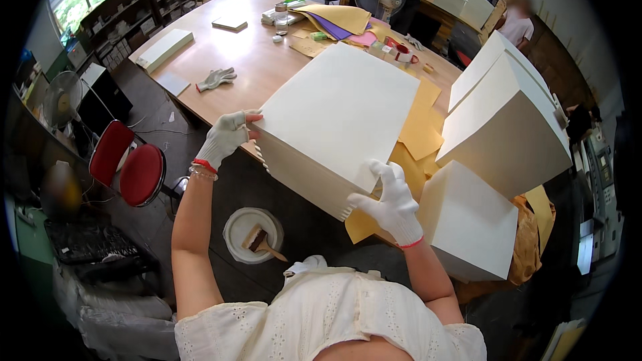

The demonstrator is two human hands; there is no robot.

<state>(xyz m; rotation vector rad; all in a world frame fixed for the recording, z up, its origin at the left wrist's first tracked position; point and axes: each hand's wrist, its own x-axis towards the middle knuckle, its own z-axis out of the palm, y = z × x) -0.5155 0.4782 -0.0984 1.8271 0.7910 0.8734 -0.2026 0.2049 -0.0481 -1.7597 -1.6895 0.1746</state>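
Observation:
A large white block, which looks like a tall stack of paper, stands at the table's near edge. My left hand, in a white knit glove with some fingertips bare, grips its left corner. At the near right corner, my gloved right hand straddles the edge, thumb on the front side and fingers toward the right side. Small white ridges show along the block's two front corners, beside each hand. Below it, a white bucket holds whitish stuff, and a wide wooden-handled brush lies across it.
More white stacks and a lower one stand at the right. Yellow paper sheets lie beneath and behind. A loose glove, a glass jar and red tape are on the table. A red chair stands left; a person is far right.

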